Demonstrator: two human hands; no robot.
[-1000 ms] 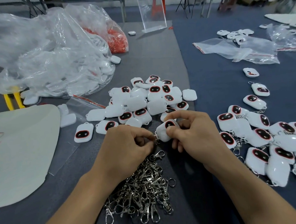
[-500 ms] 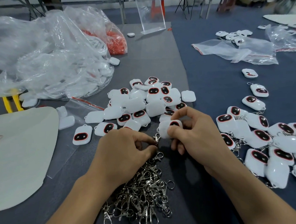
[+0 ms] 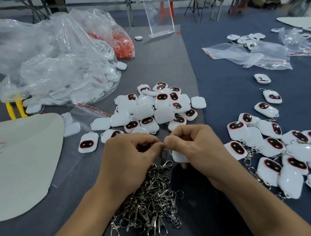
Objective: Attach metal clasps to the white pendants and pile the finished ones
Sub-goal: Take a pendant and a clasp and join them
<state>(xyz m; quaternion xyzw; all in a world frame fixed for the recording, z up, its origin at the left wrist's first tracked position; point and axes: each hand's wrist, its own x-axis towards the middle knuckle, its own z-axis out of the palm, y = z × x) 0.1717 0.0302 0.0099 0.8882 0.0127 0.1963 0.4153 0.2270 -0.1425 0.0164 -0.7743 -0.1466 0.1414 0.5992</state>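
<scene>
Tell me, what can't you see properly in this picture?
1. The clasp: head view, nearly all hidden under the left hand.
2. The pendant: head view, its face is covered by the right hand.
3. The finished pile: head view, cut off by the right edge.
4. What is inside the bag: head view, blurred by crinkled plastic.

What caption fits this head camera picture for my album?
Left hand and right hand join a clasp to a white pendant beside the clasp pile.
</scene>
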